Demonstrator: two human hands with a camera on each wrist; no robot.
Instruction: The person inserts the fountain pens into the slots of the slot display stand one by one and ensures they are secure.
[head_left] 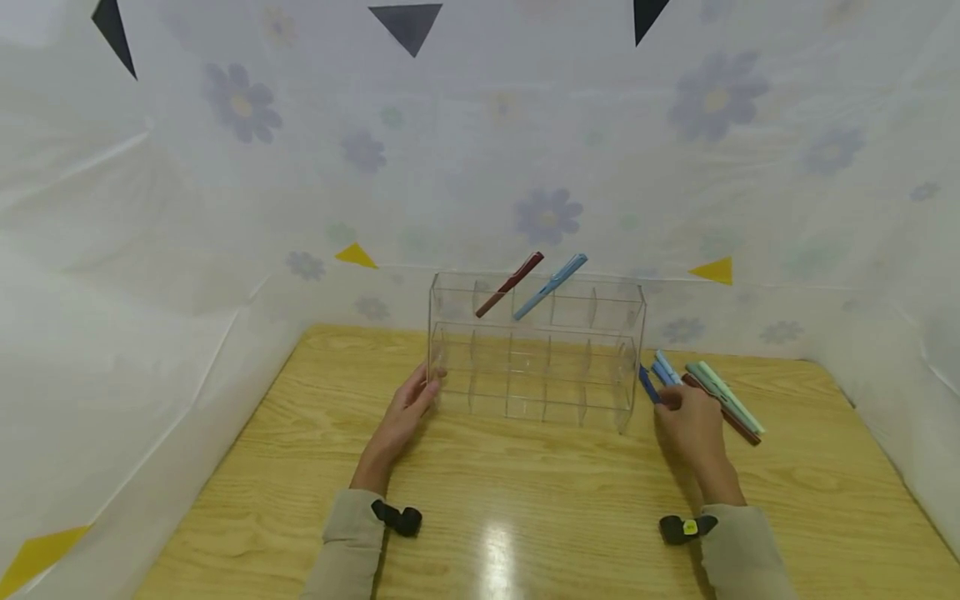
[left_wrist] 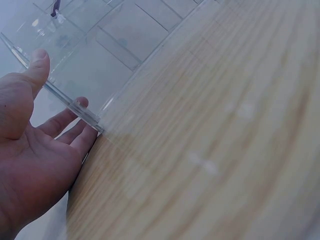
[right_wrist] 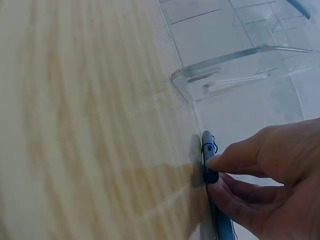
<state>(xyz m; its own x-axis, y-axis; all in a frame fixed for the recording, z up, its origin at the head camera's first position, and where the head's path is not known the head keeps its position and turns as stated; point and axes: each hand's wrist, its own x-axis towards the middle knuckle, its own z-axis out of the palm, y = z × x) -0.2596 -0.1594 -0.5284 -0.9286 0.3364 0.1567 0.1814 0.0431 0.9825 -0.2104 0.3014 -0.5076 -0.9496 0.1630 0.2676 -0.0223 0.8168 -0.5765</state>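
A clear plastic organizer (head_left: 528,392) with two tiers of compartments stands on the table. My left hand (head_left: 401,412) holds its left side, the thumb (left_wrist: 39,67) near the front edge and the fingers around the side panel. To the right of the organizer, my right hand (head_left: 690,421) pinches a dark blue pen (head_left: 648,385) between thumb and fingertips, low over the table. In the right wrist view this pen (right_wrist: 208,147) is close to the organizer's side (right_wrist: 225,75). A dark red pen (head_left: 510,285) and a light blue pen (head_left: 551,287) lean in the upper tier.
Beside my right hand lie light blue pens (head_left: 666,368), a brown pen (head_left: 742,427) and green pens (head_left: 731,396) on the wooden table (head_left: 480,483). A white flowered sheet (head_left: 465,167) hangs behind and at both sides.
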